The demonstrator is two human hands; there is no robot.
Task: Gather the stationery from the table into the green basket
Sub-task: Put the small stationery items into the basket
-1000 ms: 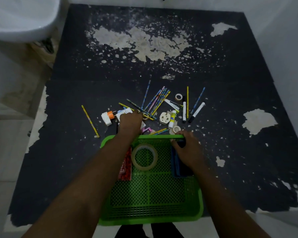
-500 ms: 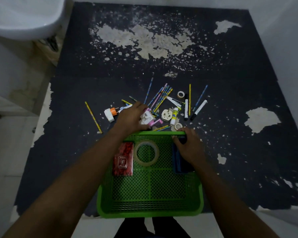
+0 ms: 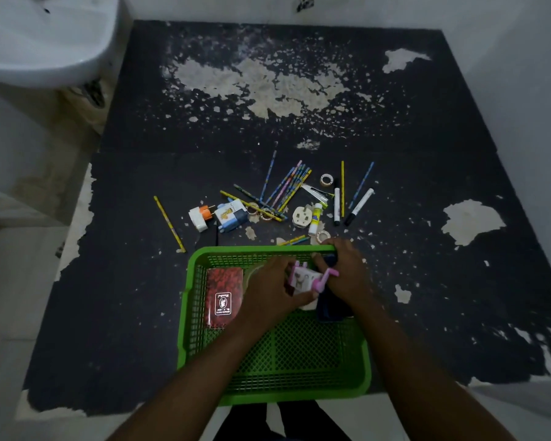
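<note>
holding a pink-and-white crank sharpener (image 3: 303, 279) in my left hand (image 3: 269, 291), fingers curled round its body, i have it just above the inside of the green basket (image 3: 185, 316), toward its far right part. my right hand (image 3: 345, 270) is right beside it, fingers hooked over the basket's far rim near the right corner. under that wrist a dark blue case (image 3: 330, 310) lies in the basket, and a red notebook (image 3: 224, 292) lies flat at its far left. the basket sits lower centre of the frame on the black, flaking table (image 3: 427, 154). just beyond its far rim more stationery lies scattered: a fan of pencils (image 3: 288, 187), a lone yellow pencil (image 3: 169, 223) off to the left, a blue-and-white sharpener (image 3: 231, 214), a white-and-orange plug adapter (image 3: 199, 217), a white plug (image 3: 300, 215), a glue bottle (image 3: 315, 218), a white marker (image 3: 360, 205) and a small tape roll (image 3: 326, 179). a white basin (image 3: 45, 36) fills the upper left.
</note>
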